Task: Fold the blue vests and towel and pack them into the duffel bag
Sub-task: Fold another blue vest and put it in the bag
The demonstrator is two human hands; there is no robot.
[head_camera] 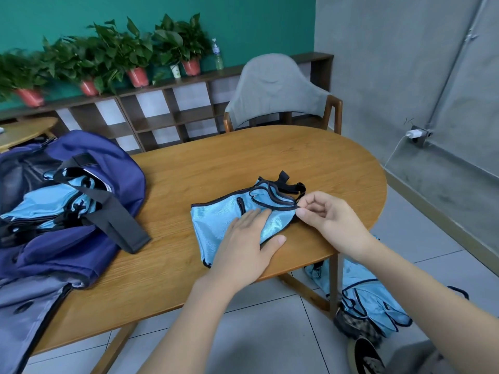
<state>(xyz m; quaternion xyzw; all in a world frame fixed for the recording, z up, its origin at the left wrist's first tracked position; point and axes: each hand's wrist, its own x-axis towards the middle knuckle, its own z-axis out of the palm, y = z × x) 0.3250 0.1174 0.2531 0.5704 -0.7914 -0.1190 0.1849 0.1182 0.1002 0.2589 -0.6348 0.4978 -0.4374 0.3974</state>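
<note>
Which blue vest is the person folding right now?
The blue vest on the table: the left hand presses it flat while the right hand pinches its edge. The others sit in the duffel bag or on the floor.

Oval wooden table (243, 163) carries two items: a navy duffel bag (108, 168), open, and a light blue vest (216, 220) with dark trim. Relative to the bag, the vest lies well to the right, apart from it, near the table's front edge. Tiled floor (270, 333): a heap of blue vests (372, 300) right of and below the bag, beside a table leg (334, 282).
</note>
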